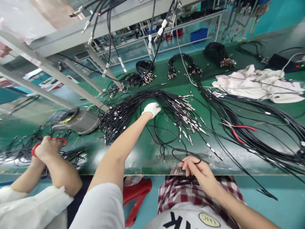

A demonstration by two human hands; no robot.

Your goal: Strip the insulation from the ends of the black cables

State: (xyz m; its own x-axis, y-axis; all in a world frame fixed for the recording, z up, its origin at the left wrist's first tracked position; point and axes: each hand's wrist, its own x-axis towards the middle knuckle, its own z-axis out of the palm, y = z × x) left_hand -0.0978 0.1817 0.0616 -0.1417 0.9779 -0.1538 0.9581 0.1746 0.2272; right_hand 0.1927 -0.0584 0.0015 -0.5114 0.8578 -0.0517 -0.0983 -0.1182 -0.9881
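My left hand point(151, 109), in a white glove, reaches far out onto a big fan of thin black cables with metal end connectors point(166, 105) on the green bench point(143, 156); its fingers curl down onto the cables. My right hand point(195, 168) stays near the bench's front edge, bare, pinching a thin black cable point(181, 152) that loops round a finger.
Red-handled pliers point(238, 129) lie on a cable bundle to the right. A white cloth point(257, 84) sits at the back right. A grey tool point(78, 121) lies left. Another person's hands point(47, 148) work with red-handled scissors at far left. A red stool point(137, 194) stands below.
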